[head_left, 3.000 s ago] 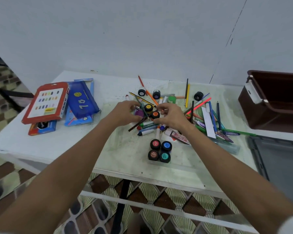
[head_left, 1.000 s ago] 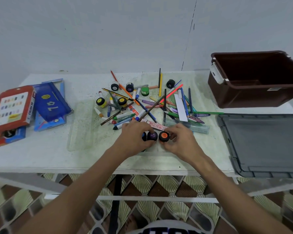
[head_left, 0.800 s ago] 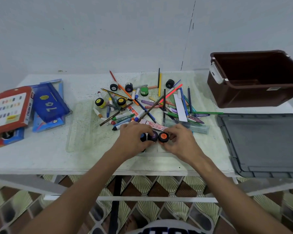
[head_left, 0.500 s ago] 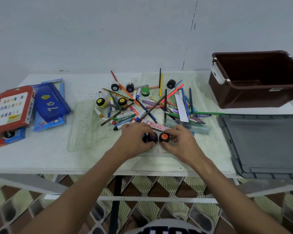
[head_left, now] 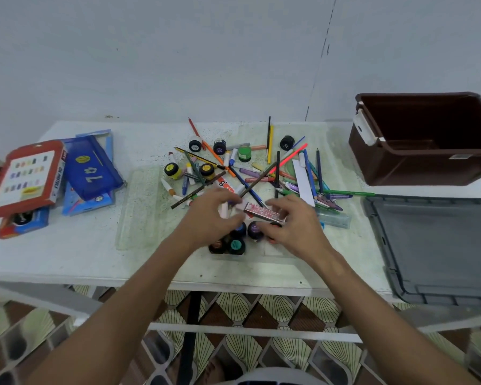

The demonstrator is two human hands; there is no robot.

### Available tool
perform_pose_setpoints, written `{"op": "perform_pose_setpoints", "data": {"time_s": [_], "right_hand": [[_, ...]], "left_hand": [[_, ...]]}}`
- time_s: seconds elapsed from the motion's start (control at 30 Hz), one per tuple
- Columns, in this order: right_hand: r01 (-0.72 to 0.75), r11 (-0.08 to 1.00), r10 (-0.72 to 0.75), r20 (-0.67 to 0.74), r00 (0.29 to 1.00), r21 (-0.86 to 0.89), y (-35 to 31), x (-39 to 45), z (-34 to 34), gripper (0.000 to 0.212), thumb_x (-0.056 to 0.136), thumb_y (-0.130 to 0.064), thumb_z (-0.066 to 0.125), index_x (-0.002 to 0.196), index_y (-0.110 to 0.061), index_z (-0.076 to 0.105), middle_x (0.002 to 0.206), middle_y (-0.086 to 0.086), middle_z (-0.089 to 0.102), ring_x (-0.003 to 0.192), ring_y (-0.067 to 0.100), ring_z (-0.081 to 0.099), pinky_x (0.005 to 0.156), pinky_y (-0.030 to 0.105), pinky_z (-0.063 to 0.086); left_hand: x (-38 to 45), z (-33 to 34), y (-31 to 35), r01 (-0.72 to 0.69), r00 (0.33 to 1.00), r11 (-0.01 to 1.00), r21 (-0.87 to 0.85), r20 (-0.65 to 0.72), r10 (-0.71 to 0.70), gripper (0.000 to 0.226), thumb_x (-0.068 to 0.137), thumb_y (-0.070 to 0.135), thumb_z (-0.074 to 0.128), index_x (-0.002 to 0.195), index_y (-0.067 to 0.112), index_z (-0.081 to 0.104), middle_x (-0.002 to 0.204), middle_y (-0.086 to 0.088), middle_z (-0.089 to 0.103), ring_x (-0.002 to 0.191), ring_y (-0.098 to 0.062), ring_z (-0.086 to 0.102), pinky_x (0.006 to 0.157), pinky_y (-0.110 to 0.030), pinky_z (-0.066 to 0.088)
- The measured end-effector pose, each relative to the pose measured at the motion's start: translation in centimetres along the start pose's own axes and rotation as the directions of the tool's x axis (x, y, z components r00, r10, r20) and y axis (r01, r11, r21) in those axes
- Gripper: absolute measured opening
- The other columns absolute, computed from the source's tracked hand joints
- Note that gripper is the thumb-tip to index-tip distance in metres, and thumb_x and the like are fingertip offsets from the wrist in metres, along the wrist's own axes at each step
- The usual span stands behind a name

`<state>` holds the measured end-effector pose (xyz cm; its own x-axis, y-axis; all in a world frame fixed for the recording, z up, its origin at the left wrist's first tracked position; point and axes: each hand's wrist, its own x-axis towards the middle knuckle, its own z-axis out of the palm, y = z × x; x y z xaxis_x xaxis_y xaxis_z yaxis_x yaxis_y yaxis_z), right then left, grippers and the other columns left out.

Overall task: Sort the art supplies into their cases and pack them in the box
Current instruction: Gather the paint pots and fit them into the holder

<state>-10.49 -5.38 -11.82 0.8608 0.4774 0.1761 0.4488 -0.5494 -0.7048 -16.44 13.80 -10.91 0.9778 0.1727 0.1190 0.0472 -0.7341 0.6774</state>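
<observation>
My left hand [head_left: 210, 216] and right hand [head_left: 293, 222] meet over the near edge of a heap of pencils, markers and crayons [head_left: 261, 173]. Between thumb and fingers my right hand pinches a pink patterned bar [head_left: 264, 213]. A whitish marker [head_left: 224, 210] shows through the curled fingers of my left hand. Just below the hands, several black paint pots [head_left: 236, 245] stand packed together in a clear case [head_left: 275, 254]. Other paint pots [head_left: 172, 170] lie loose in the heap.
A brown box [head_left: 428, 140] stands open at the right, with its grey lid [head_left: 439, 245] flat in front of it. A red pastel case [head_left: 25, 176] and a blue pouch [head_left: 92, 168] lie at the left. A clear lid [head_left: 139, 207] lies left of centre.
Both hands have left the grouped paint pots and moved a little further up the table. The right hand has taken hold of the pink bar and the left has closed on a marker.
</observation>
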Motion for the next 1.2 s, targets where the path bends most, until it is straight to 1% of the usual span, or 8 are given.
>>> {"op": "perform_pose_setpoints", "data": {"time_s": [0.1, 0.2, 0.37, 0.57, 0.8, 0.93, 1.03, 1.2], "right_hand": [[0.042, 0.998, -0.043, 0.025, 0.999, 0.048, -1.8, 3.3, 0.7, 0.044, 0.076, -0.030, 0.080, 0.116, -0.016, 0.068, 0.097, -0.001, 0.062, 0.082, 0.012, 0.055, 0.067, 0.016, 0.041], [0.065, 0.992, -0.074, 0.085, 0.994, 0.109, -3.4, 7.3, 2.1, 0.043, 0.080, -0.022, 0.076, 0.120, -0.013, 0.066, 0.103, 0.000, 0.065, 0.090, 0.014, 0.060, 0.075, 0.022, 0.052], [0.097, 0.993, -0.109, 0.219, 0.970, 0.066, -4.5, 14.0, 5.4, 0.045, 0.081, -0.017, 0.073, 0.125, -0.011, 0.063, 0.120, 0.003, 0.065, 0.096, 0.012, 0.059, 0.088, 0.028, 0.051], [0.097, 0.995, -0.090, 0.339, 0.936, -0.002, -3.5, 17.7, 8.6, 0.056, 0.077, -0.019, 0.077, 0.129, -0.011, 0.059, 0.126, 0.002, 0.062, 0.099, 0.015, 0.060, 0.085, 0.024, 0.048], [0.105, 0.994, -0.091, 0.391, 0.916, -0.015, -2.9, 18.7, 10.1, 0.045, 0.075, -0.016, 0.077, 0.119, -0.013, 0.068, 0.113, 0.004, 0.069, 0.098, 0.017, 0.065, 0.093, 0.032, 0.051], [0.087, 0.996, -0.092, 0.331, 0.939, 0.032, -3.4, 18.1, 9.1, 0.039, 0.076, -0.014, 0.077, 0.114, -0.011, 0.068, 0.108, 0.004, 0.069, 0.094, 0.016, 0.064, 0.085, 0.024, 0.050], [0.081, 0.993, -0.100, 0.239, 0.966, 0.088, -3.8, 16.7, 6.7, 0.048, 0.077, -0.014, 0.078, 0.122, -0.008, 0.063, 0.117, 0.006, 0.066, 0.096, 0.013, 0.062, 0.081, 0.016, 0.046], [0.070, 0.989, -0.093, 0.184, 0.978, 0.131, -4.1, 11.6, 1.8, 0.040, 0.074, -0.020, 0.081, 0.111, -0.015, 0.069, 0.094, -0.011, 0.065, 0.077, 0.004, 0.062, 0.069, 0.013, 0.048]], "left_hand": [[1.5, -3.0, -1.7, 0.086, 0.989, 0.996, -0.016, -0.118, -0.087, 0.030, 0.080, 0.028, 0.074, 0.109, 0.022, 0.068, 0.109, 0.005, 0.061, 0.096, -0.008, 0.057, 0.081, -0.019, 0.041], [3.6, -5.9, -4.3, 0.210, 0.954, 0.977, 0.046, -0.229, -0.194, 0.035, 0.079, 0.024, 0.073, 0.113, 0.022, 0.065, 0.109, -0.002, 0.063, 0.093, -0.015, 0.059, 0.081, -0.024, 0.042], [6.5, -9.0, -8.3, 0.348, 0.929, 0.922, 0.170, -0.195, -0.314, 0.055, 0.079, 0.034, 0.074, 0.128, 0.017, 0.056, 0.119, -0.011, 0.057, 0.098, -0.023, 0.057, 0.081, -0.026, 0.039], [7.9, -9.2, -9.9, 0.330, 0.944, 0.919, 0.217, -0.070, -0.322, 0.060, 0.083, 0.039, 0.071, 0.135, 0.017, 0.052, 0.128, -0.009, 0.058, 0.115, -0.023, 0.053, 0.089, -0.026, 0.037], [8.6, -8.4, -11.7, 0.349, 0.937, 0.919, 0.185, -0.078, -0.340, 0.050, 0.081, 0.038, 0.073, 0.125, 0.017, 0.061, 0.120, -0.006, 0.065, 0.107, -0.022, 0.058, 0.086, -0.025, 0.039], [8.3, -8.5, -10.9, 0.330, 0.939, 0.931, 0.156, -0.162, -0.305, 0.048, 0.077, 0.030, 0.074, 0.123, 0.020, 0.062, 0.117, -0.003, 0.066, 0.098, -0.019, 0.061, 0.084, -0.025, 0.044], [7.3, -8.5, -8.4, 0.255, 0.948, 0.964, 0.074, -0.217, -0.234, 0.045, 0.077, 0.026, 0.076, 0.118, 0.021, 0.061, 0.104, 0.005, 0.064, 0.081, -0.012, 0.061, 0.067, -0.011, 0.040], [4.2, -6.8, -2.6, 0.098, 0.989, 0.995, 0.026, -0.115, -0.094, 0.032, 0.073, 0.032, 0.080, 0.102, 0.026, 0.067, 0.092, 0.014, 0.066, 0.080, -0.002, 0.062, 0.066, -0.010, 0.045]]}}
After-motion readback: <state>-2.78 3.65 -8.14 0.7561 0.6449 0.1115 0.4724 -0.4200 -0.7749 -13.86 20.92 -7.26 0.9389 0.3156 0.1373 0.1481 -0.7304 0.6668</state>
